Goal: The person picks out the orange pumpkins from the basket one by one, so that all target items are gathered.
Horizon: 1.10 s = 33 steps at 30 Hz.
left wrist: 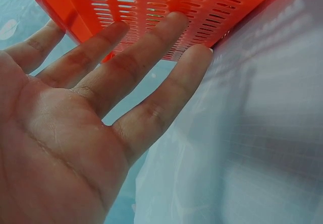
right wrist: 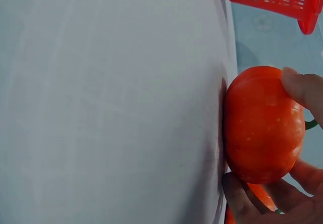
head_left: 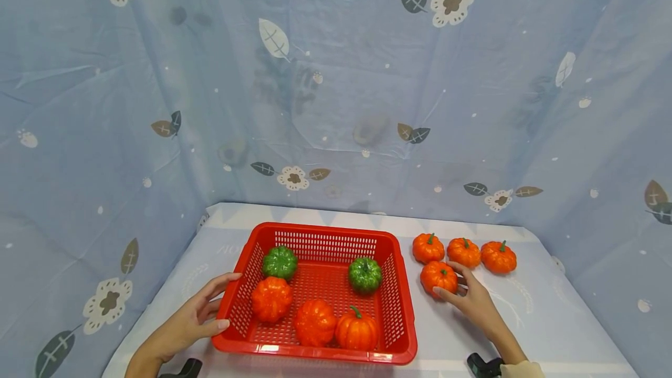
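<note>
Before blue flower-printed curtains [head_left: 341, 92], on your pale worktop [head_left: 546, 319], an orange pumpkin [head_left: 437, 279] sits inside your right grip [head_left: 475, 299], which pinches it from both sides, beside the red basket [head_left: 325, 228] your spread left grip [head_left: 184, 322] touches.

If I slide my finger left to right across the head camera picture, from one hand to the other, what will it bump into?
Left hand → red basket, and inside it leftmost orange pumpkin → middle orange pumpkin → green-stemmed pumpkin → then, outside, gripped orange pumpkin → right hand.
</note>
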### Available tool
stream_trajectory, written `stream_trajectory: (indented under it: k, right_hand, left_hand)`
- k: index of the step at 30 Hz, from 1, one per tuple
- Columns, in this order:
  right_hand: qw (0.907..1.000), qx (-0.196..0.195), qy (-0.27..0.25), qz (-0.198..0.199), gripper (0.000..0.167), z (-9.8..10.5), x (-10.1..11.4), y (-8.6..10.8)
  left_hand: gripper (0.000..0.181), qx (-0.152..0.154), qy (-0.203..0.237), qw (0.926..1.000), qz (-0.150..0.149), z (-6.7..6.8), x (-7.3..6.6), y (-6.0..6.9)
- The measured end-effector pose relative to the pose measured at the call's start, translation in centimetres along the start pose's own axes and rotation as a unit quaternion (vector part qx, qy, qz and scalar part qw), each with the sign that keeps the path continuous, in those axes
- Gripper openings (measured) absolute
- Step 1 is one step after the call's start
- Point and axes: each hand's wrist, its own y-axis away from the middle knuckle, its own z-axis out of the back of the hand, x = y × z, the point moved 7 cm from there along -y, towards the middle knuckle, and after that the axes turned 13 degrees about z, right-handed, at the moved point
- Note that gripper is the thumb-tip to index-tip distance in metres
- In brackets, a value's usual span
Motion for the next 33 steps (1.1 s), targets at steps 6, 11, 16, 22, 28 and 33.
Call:
stream_trajectory:
  k: [6, 11, 16, 22, 28, 33]
  right_hand:
    - [1.0000, 0.006, -0.005, -0.004, 0.095, -0.1, -0.1, 0.0]
    - [0.9996, -0.007, -0.005, 0.026, 0.092, 0.7, 0.7, -0.1]
    - [0.9963, -0.034, 0.011, 0.078, 0.085, 2.4, 2.7, -0.1]
    - [0.9925, -0.047, 0.016, 0.111, 0.082, 4.0, 5.7, -0.3]
    - [0.9856, -0.049, 0.035, 0.158, 0.076, 3.9, 9.0, -1.0]
    - [0.9778, -0.034, 0.034, 0.204, 0.074, 2.7, 12.0, -1.7]
  left_hand:
    - [0.083, 0.001, -0.002, 1.0000, 0.000, 0.0, 0.2, -0.1]
    - [0.083, -0.002, -0.001, 1.0000, -0.001, 0.1, 0.4, -0.2]
    - [0.083, 0.005, 0.003, 1.0000, -0.006, 0.1, 0.3, -0.3]
    - [0.082, 0.003, 0.000, 1.0000, -0.004, 0.2, 0.2, -0.2]
    - [0.082, 0.003, -0.001, 1.0000, -0.004, 0.2, 0.3, -0.2]
    - [0.081, 0.003, -0.002, 1.0000, -0.007, 0.2, 0.3, -0.1]
